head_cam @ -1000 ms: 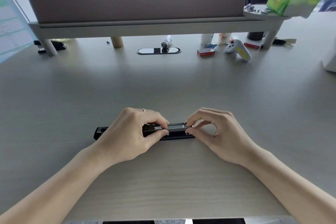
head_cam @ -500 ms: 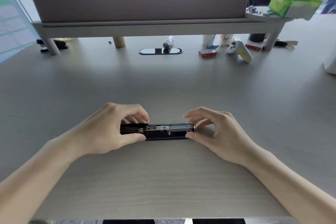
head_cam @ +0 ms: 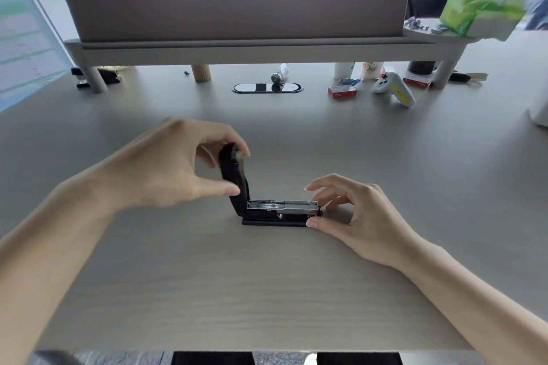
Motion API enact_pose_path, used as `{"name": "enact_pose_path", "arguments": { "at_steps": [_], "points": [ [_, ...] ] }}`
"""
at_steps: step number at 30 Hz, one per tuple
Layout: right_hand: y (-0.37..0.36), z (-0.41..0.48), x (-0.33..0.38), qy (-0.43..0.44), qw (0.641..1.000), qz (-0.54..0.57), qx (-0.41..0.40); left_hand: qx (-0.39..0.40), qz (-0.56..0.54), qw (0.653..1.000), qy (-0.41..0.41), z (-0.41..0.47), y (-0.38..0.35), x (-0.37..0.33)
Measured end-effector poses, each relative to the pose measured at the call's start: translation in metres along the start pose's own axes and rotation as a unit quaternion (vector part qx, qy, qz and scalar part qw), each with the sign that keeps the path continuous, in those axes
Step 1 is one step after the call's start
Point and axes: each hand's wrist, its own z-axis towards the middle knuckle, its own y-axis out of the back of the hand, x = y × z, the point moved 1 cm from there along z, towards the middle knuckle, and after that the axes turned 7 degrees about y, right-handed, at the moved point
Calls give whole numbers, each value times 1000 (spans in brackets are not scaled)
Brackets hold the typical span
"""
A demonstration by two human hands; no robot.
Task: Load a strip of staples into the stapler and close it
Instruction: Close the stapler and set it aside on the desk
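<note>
Left hand [head_cam: 166,167] grip: thumb and fingers pinched on the stapler lid [head_cam: 232,176], which stands near upright, tilted a bit to the left off the hinge. Right hand [head_cam: 360,216] grip: thumb tip pressed on the front corner of the stapler base [head_cam: 274,222], fingers loosely curled beside the nose of the magazine [head_cam: 283,207], so a light bracing pinch on the front end, not a full clench; exact finger contact on the far side is hidden.

Stapler sits flat on the bench [head_cam: 267,290], hinge end to the left, nose to the right, between the two hands. Magazine lies open on top, metal channel showing; a pale strip looks seated in the front half, but blur means I cannot tell for sure that it is staples.

Step, as a judgement: closing phase. Strip appears loaded, lid half way between open and shut.

Next move calls for: left hand swings lid down to the right over the magazine until it latches; right hand keeps the base from sliding and must clear its fingers off the nose before the lid lands. Lid should come straight down along the channel, else the pusher may snag the strip.

Red box [head_cam: 342,91] lies well behind the stapler, out of play.
</note>
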Motion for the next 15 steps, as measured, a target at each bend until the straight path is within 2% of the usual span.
{"name": "enact_pose_path", "arguments": {
  "at_steps": [2,8,15],
  "points": [
    [0,0,-1,2,1000,-3,0,20,-38,999,-18,6,-12,-13],
    [0,1,-3,3,1000,-4,-4,44,-59,997,-36,15,-45,-31],
    [-1,2,-8,6,1000,18,2,80,-24,995,-47,21,-68,-36]
  ]
}}
